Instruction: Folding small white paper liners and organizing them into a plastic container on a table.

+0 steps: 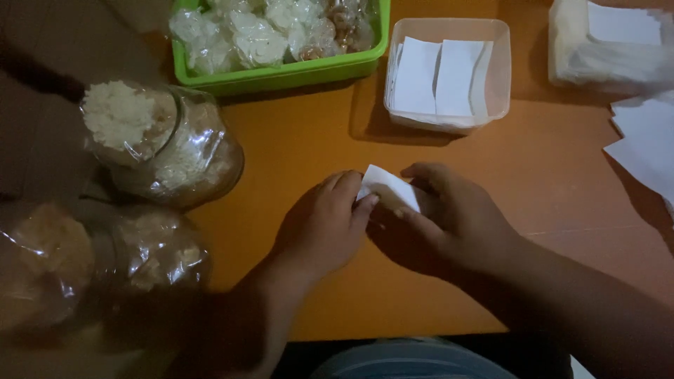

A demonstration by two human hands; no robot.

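Hands meet over the middle of the orange surface [316, 140], both resting on it and both closed around one small white paper slip [390, 187]. Left hand [324, 223] curls its fingers down, with the fingertips pinching the slip's left end. Right hand [449, 217] comes in from the other side; its thumb and forefinger are drawn together on the slip's right half, the rest of its fingers folded under, so neither hand is open beyond that pinch. The slip is tilted, its upper left corner lifted clear of the fingers, and something small seems to lie beneath it, though the dim light hides what it is.

Nearer the left edge, low in the view, sits a clear plastic bag [91, 260] of pale crumbly snack pieces, largely in shadow. Just beyond it lies a second clear bag [165, 144] on its side, its open mouth showing whitish grainy contents.

Farther off, straight ahead of the hands, stands a clear plastic tub [500, 77] holding a few white slips leaned side by side. To its left is a green tray [281, 76] heaped with small wrapped parcels in clear film, some whitish, a few brownish. At the far right a stack of loose white papers [642, 144] spreads over the surface, and behind it sits a wrapped pale bundle [604, 56] with a white sheet on top.
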